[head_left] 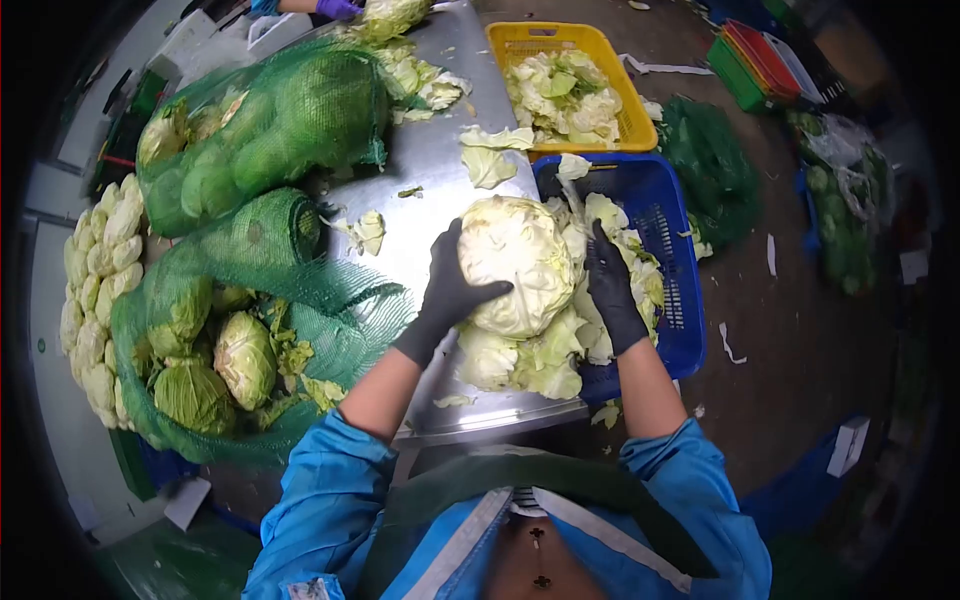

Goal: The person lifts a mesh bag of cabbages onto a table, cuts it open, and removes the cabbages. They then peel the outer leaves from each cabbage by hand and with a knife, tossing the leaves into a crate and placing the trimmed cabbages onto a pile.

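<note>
Blue sleeves (320,480) and a dark apron (560,490) sit right under the lens, with both our forearms running up to black gloves.

- We hold one pale cabbage (515,265) between both hands, at the right edge of the steel worktop (440,170). It rests on a heap of loose leaves (545,360) that spills into the blue crate (665,220).
- left hand (450,290): fingers (485,293) wrapped tight round the left flank, thumb over the top-left.
- right hand (612,290): clamped on the opposite flank, fingers curled in among the outer leaves. We can't tell whether a single leaf is pinched.
- Beyond the blue crate, a yellow crate (520,40) holds more trimmings.
- To the left, green net sacks (270,120) are full of untrimmed heads. The near one gapes open towards us.
- At the far left sits a stack of peeled heads (100,260).
- A purple-gloved hand (335,8) at the top edge belongs to someone else.

Risks as we read them:
- The head sits on a loose, slick bed right at the edge. If either grip slackens, it could roll into the crate or off the front.
- The leaf heap overhangs the front lip, so a nudge could drop it onto the floor (800,330), which already has scraps on it.
- The open sack mouth lies near the front-left corner, and a bump could roll heads out.
</note>
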